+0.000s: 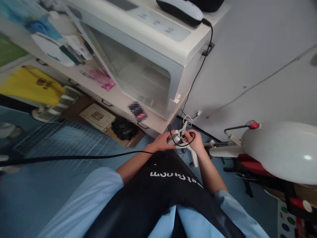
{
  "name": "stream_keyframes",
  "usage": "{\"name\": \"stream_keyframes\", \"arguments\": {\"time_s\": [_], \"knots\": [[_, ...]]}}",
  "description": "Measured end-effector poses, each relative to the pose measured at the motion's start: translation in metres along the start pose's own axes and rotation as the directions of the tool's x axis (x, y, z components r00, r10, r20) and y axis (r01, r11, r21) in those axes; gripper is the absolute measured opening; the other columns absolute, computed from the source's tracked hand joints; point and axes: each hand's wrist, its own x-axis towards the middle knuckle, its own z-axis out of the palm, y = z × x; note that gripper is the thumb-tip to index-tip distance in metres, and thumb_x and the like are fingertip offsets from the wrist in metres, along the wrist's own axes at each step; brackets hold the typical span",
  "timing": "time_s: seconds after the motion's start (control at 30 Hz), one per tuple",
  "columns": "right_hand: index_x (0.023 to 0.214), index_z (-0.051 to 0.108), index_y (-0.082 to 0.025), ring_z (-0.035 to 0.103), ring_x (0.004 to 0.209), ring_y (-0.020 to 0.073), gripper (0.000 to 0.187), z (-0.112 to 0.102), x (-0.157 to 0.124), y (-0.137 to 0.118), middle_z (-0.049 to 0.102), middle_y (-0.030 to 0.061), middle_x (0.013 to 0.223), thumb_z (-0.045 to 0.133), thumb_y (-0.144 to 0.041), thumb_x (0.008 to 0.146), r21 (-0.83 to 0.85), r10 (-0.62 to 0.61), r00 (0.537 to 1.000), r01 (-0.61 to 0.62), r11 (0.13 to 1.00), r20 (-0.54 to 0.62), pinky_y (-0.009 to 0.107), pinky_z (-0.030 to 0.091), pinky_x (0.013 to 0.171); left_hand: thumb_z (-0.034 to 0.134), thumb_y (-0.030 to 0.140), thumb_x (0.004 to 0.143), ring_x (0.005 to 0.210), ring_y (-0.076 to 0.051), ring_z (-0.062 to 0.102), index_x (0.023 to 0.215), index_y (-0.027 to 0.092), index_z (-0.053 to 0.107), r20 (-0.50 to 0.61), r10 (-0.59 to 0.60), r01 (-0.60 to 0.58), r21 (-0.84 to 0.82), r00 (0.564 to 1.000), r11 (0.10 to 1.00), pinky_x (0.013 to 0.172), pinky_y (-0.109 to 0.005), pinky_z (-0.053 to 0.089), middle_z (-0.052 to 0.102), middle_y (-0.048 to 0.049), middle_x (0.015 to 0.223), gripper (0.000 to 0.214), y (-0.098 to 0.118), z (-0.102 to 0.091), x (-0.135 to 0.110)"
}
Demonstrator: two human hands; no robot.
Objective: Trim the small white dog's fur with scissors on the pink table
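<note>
My left hand (162, 142) and my right hand (195, 141) meet low in front of me, both closed around a small white device (174, 136) with a black cord (184, 142) looped over it. The left grips its body, and the right pinches the cord beside it. A thin black cable (74, 158) runs off to the left from my hands. Light blue sleeves and a black apron (158, 191) fill the bottom of the view.
A white glass-fronted cabinet (138, 66) stands on a white counter (153, 122) just beyond my hands. A white wall (260, 66) is on the right, with a large white dome-shaped machine (279, 152) and red parts. Blue floor, a wire rack and a yellow bag lie left.
</note>
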Motion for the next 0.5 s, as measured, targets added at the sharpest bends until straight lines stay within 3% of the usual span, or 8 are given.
{"name": "stream_keyframes", "arguments": {"time_s": [0.17, 0.33, 0.5], "knots": [[0.083, 0.066, -0.020, 0.069, 0.059, 0.0223, 0.043, -0.007, 0.006, -0.004, 0.070, 0.0059, 0.064, 0.058, -0.063, 0.084, -0.196, -0.094, 0.994, 0.103, 0.975, 0.051, 0.031, 0.055, 0.057, 0.086, 0.042, 0.061, 0.110, -0.036, 0.066, 0.151, 0.009, 0.050, -0.018, -0.038, 0.040, 0.124, 0.999, 0.991, 0.099, -0.040, 0.049, 0.070, -0.0162, 0.122, 0.102, 0.006, 0.010, 0.001], [0.087, 0.070, -0.019, 0.070, 0.068, 0.0224, 0.030, -0.008, 0.001, -0.010, 0.072, 0.0071, 0.071, 0.051, -0.042, 0.090, -0.462, -0.206, 0.965, 0.259, 0.848, 0.162, 0.032, 0.053, 0.067, 0.084, 0.043, 0.066, 0.115, -0.033, 0.066, 0.153, 0.015, 0.048, -0.047, -0.071, 0.078, 0.167, 0.996, 0.983, 0.100, -0.036, 0.049, 0.069, -0.0130, 0.126, 0.098, 0.012, 0.022, -0.002], [0.089, 0.072, -0.019, 0.069, 0.067, 0.0221, 0.031, 0.002, 0.001, -0.005, 0.072, 0.0068, 0.072, 0.047, -0.037, 0.092, -0.566, -0.204, 0.952, 0.300, 0.768, 0.228, 0.031, 0.050, 0.067, 0.082, 0.042, 0.066, 0.110, -0.030, 0.067, 0.142, 0.019, 0.058, -0.108, -0.111, 0.125, 0.130, 0.988, 0.984, 0.096, -0.033, 0.049, 0.071, -0.0097, 0.122, 0.083, 0.006, 0.032, -0.006]]}}
